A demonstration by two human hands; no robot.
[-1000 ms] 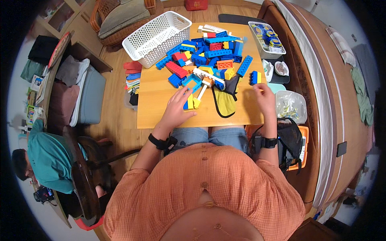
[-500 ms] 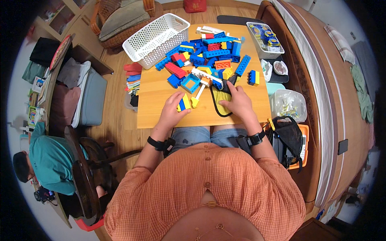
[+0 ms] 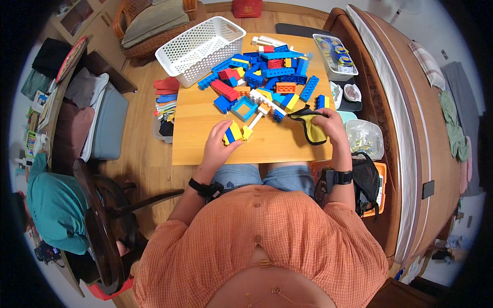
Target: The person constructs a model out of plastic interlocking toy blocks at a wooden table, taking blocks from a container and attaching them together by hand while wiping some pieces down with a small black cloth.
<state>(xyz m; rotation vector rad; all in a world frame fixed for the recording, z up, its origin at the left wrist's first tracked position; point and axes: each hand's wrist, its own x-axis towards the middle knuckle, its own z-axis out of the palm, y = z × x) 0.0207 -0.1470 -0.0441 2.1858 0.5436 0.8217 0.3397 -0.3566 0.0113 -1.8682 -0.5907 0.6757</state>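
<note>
My left hand (image 3: 214, 146) is closed around a yellow and blue toy brick piece (image 3: 232, 133) near the table's front edge. Beside it lies a small yellow brick (image 3: 247, 133), close to a white stick-like piece (image 3: 256, 120). My right hand (image 3: 334, 126) grips a yellow cloth with black edging (image 3: 314, 129) by its right side, at the right of the table. Past both hands spreads a heap of building bricks, among them a light-blue square frame (image 3: 234, 109), a red brick (image 3: 224, 90) and a long blue brick (image 3: 308, 88).
A white perforated basket (image 3: 182, 65) stands at the table's far left corner. Off the right edge are a container of blue and yellow packs (image 3: 328, 69) and a clear tub (image 3: 365, 141). At the far left, a person in a teal top (image 3: 59, 205) sits on a wooden chair.
My right hand has moved right, drawing the cloth away from the bricks and lifting its right side. My left hand keeps its brick piece in nearly the same place.
</note>
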